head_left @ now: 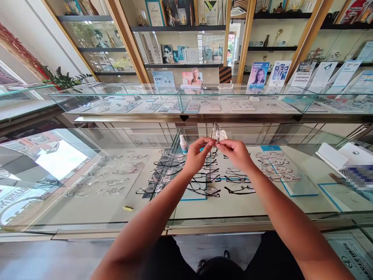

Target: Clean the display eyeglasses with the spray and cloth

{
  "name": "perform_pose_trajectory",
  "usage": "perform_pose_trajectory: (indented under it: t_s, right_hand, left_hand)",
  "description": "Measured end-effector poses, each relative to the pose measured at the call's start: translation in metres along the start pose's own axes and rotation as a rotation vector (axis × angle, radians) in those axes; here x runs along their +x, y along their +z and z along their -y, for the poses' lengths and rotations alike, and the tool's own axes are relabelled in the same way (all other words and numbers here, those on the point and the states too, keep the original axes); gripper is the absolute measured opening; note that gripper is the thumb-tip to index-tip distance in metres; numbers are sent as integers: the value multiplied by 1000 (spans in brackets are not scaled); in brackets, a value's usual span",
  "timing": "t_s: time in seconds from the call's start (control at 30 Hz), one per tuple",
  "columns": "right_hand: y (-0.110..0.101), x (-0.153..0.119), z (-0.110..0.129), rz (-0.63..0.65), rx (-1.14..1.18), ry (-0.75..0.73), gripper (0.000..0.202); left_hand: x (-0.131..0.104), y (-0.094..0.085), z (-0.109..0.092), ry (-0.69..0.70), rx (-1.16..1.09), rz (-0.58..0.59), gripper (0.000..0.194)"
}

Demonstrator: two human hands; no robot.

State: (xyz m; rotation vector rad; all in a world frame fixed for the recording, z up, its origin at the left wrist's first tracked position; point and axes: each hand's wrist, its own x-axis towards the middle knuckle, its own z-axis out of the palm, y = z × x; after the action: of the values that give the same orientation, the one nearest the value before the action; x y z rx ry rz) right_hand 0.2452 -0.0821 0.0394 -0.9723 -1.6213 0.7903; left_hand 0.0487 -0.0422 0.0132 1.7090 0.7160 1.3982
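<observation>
A thin-framed pair of eyeglasses (215, 132) is held up above the glass counter, seen nearly edge-on. My left hand (198, 154) pinches it from the left, thumb and fingers together. From the right, my right hand (235, 152) pinches the same frame, its fingertips close to those of my left hand. A crumpled white cloth or tissue (222, 135) shows just behind the glasses. The white spray bottle (183, 144) stands left of my left hand. Below both hands, several dark-framed glasses (239, 189) lie in rows.
The glass display counter (151, 223) runs across in front of me, with more glasses at left and right. A small yellow object (128, 208) lies at its front left. At the right is a white device (346, 155). Beyond stands a second glass case (204, 91) with upright leaflets.
</observation>
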Motion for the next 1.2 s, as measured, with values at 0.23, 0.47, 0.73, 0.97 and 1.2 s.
perform_pose_trajectory:
  t_s: [0.23, 0.47, 0.73, 0.97, 1.2]
  right_hand:
    - [-12, 0, -3, -219, -192, -51, 37]
    - [-24, 1, 0, -613, -350, -154, 23]
    - [-6, -5, -2, -517, -489, -326, 22]
    - [7, -7, -9, -379, -562, -372, 24]
    - [5, -6, -15, -380, -588, -347, 46]
  left_hand:
    - [5, -4, 9, 6, -24, -41, 49]
    - [2, -3, 5, 20, 122, -13, 52]
    - [0, 0, -5, -60, -51, 34, 53]
    - [-4, 6, -9, -37, -51, 62, 47]
    - [-4, 7, -7, -69, -82, 23, 50]
